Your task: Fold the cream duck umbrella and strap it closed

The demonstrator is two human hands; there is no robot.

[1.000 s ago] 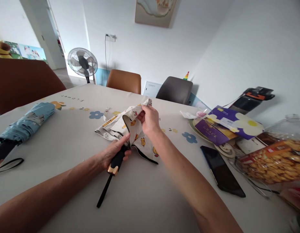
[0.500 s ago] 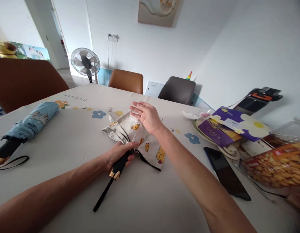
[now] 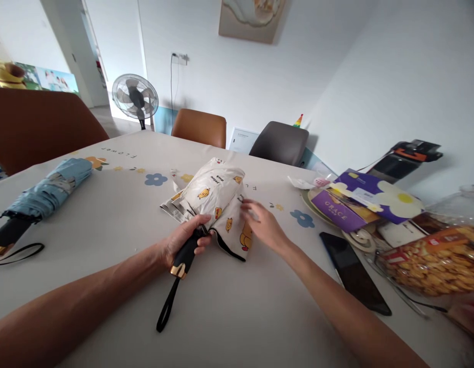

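Observation:
A white folding umbrella (image 3: 217, 191) printed with yellow ducks lies loosely folded at the middle of the table, its fabric panels partly spread. My left hand (image 3: 188, 237) is wrapped round the top of its black handle, where the fabric begins. The handle ends in a gold-coloured cap, and a black wrist strap (image 3: 166, 309) hangs from it. My right hand (image 3: 262, 222) is at the right edge of the fabric, fingers apart and bent slightly, the fingertips at a loose panel. Whether they touch the cloth I cannot tell.
On the left lies a folded blue umbrella (image 3: 54, 186) with a black handle. To the right are a phone (image 3: 354, 271), a purple tissue box (image 3: 378, 197), a black bottle (image 3: 400, 163) and a clear container of snacks (image 3: 436, 260). Chairs and a fan (image 3: 135, 96) stand beyond the table.
My right hand has moved from above the fabric down to its right side. The umbrella's top is now uncovered and looks fuller. My left hand keeps its hold, with the strap swung slightly right.

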